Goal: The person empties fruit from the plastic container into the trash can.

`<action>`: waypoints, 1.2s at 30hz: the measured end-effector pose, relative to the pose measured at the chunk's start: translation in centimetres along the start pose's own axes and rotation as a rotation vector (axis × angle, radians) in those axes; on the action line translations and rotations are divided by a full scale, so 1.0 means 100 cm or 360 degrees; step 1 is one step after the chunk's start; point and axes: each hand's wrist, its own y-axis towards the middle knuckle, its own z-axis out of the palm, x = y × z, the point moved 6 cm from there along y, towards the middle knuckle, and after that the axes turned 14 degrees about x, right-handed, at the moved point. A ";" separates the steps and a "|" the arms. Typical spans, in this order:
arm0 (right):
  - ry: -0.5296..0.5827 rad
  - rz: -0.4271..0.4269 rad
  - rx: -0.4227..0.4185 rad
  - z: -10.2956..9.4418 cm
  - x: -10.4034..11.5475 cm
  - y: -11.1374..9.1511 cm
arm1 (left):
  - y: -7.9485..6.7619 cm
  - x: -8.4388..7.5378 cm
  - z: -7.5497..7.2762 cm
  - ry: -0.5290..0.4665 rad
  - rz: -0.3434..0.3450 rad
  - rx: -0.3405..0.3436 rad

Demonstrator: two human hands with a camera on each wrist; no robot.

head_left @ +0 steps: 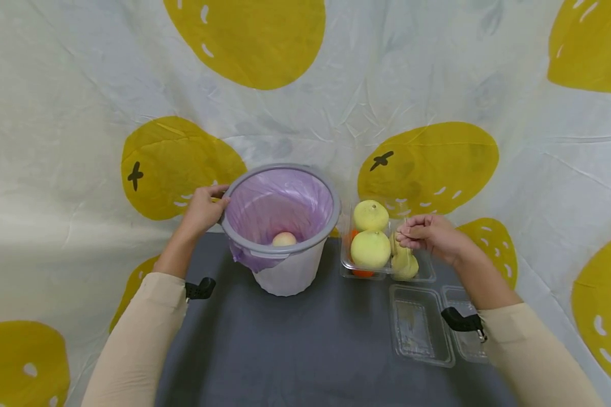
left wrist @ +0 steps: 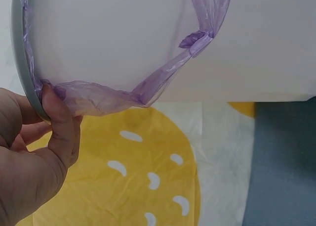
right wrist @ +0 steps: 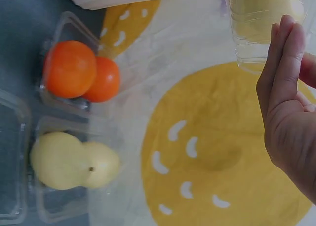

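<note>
A white bin (head_left: 287, 274) with a grey rim stands tilted, lined with a purple plastic bag (head_left: 285, 198). Inside lies one pale round fruit (head_left: 284, 239). The left hand (head_left: 203, 209) grips the rim at its left side; in the left wrist view, thumb and fingers (left wrist: 61, 127) pinch the rim and bag edge. A raised clear plastic container (right wrist: 247, 53) carries two round yellow-green fruits (head_left: 370, 249). The right hand (head_left: 430, 234) holds this container by its right edge, beside the bin. Part of the hand's thumb is hidden in the right wrist view.
Below the raised container, one clear tray holds orange-red round fruits (right wrist: 71, 69) and another holds pale yellow pears (right wrist: 59, 160). Two clear trays (head_left: 421, 325) lie nearer on the dark table (head_left: 285, 350). A fruit-print cloth (head_left: 305, 124) hangs behind.
</note>
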 end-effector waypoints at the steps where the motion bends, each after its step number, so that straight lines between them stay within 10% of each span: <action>1: 0.0013 -0.0016 0.0004 0.000 0.004 0.001 | 0.000 0.000 0.000 0.0001 -0.0002 0.0001; 13: 0.0115 -0.0105 0.0058 0.002 0.050 0.019 | -0.002 -0.001 0.000 -0.0019 -0.0005 0.0022; 36: -0.0206 -0.0054 -0.0130 0.025 0.114 0.092 | 0.002 0.002 -0.002 -0.0014 0.0046 0.0013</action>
